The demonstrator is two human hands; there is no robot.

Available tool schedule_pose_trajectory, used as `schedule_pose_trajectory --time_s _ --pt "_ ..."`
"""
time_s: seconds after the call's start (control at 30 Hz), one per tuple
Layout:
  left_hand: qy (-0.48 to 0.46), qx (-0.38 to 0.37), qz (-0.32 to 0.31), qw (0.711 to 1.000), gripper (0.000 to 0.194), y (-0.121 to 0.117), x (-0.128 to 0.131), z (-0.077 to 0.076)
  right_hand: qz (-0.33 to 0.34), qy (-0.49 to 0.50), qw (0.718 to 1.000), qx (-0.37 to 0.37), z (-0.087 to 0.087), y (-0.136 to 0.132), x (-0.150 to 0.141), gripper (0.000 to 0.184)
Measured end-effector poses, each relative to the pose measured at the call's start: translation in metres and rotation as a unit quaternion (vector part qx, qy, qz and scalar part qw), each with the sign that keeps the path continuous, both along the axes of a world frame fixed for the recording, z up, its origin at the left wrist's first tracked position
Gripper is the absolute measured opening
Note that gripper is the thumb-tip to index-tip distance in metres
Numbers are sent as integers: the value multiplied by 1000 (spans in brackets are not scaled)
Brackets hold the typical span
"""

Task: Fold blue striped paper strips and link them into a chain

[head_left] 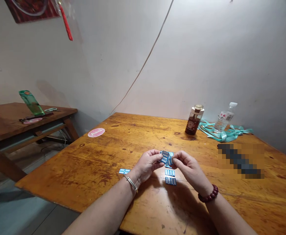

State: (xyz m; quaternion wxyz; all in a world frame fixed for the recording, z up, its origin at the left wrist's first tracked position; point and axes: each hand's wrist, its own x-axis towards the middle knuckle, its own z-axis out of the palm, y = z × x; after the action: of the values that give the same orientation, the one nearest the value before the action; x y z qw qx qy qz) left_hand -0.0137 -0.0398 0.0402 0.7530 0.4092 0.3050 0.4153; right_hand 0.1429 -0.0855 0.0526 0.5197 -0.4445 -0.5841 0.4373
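Several small blue-and-white cards [165, 157] are fanned out between my two hands, above the wooden table. My left hand [149, 161] grips them at their left side, thumb on top. At their right edge, the thumb and finger of my right hand [185, 164] pinch a card. Just below the hands, a blue-and-white card [169, 173] lies flat, and another card [170, 181] lies nearer to me. One more card [124, 171] rests left of my left wrist. What is printed on the cards is too small to read.
On the wooden table [138, 130] are a dark-filled bottle [194, 120], a clear water bottle [225, 118] with teal ribbon [238, 131], a pink round sticker [96, 132] and a blurred dark object [241, 161]. A second table [8, 120] at left holds a green bottle [33, 103].
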Motion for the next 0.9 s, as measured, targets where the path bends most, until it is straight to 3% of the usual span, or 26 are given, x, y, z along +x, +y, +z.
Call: schedule_pose_trajectory --time_s 0.17,0.47,0.9 --pt "0 1 -10 1000 16 -2 2 0 -18 14 1000 4 -1 0 -2 16" --pt "-82 -34 67 994 15 14 -8 -1 -196 114 974 8 -3 12 27 19" --pt "-79 -53 87 992 15 13 -7 -3 -223 146 964 -15 -6 15 31 17"
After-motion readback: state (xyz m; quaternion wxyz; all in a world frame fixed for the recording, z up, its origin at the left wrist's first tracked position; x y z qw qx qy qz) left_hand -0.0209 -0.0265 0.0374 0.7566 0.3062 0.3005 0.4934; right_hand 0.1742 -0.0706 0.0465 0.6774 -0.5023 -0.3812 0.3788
